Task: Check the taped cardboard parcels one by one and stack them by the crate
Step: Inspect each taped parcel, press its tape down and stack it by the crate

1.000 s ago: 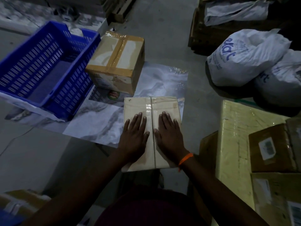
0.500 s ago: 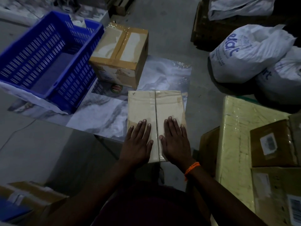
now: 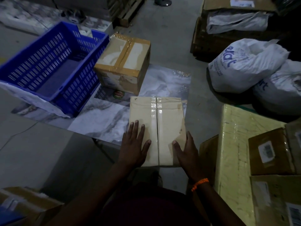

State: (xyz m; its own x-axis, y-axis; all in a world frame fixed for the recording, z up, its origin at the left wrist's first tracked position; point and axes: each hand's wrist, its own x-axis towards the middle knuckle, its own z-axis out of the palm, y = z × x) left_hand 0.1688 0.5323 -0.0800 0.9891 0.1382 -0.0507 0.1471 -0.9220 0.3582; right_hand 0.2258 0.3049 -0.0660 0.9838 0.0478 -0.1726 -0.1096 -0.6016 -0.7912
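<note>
A pale flat cardboard parcel (image 3: 162,116) with clear tape along its centre seam lies on the floor in front of me. My left hand (image 3: 134,144) rests flat on its near left part, fingers spread. My right hand (image 3: 184,149) sits at the parcel's near right corner, fingers on top and the palm against the side edge. Beyond it a taller brown taped parcel (image 3: 123,62) stands beside the blue slatted crate (image 3: 53,69).
Marble-print sheets (image 3: 101,121) cover the floor under the crate and parcels. White sacks (image 3: 247,64) lie at the right. A yellow wrapped box (image 3: 236,144) with brown labelled parcels (image 3: 270,152) on it stands at my right. More cartons (image 3: 24,204) sit at the lower left.
Both hands slid back along the parcel top toward me. My right hand moved from beside the seam out to the near right corner.
</note>
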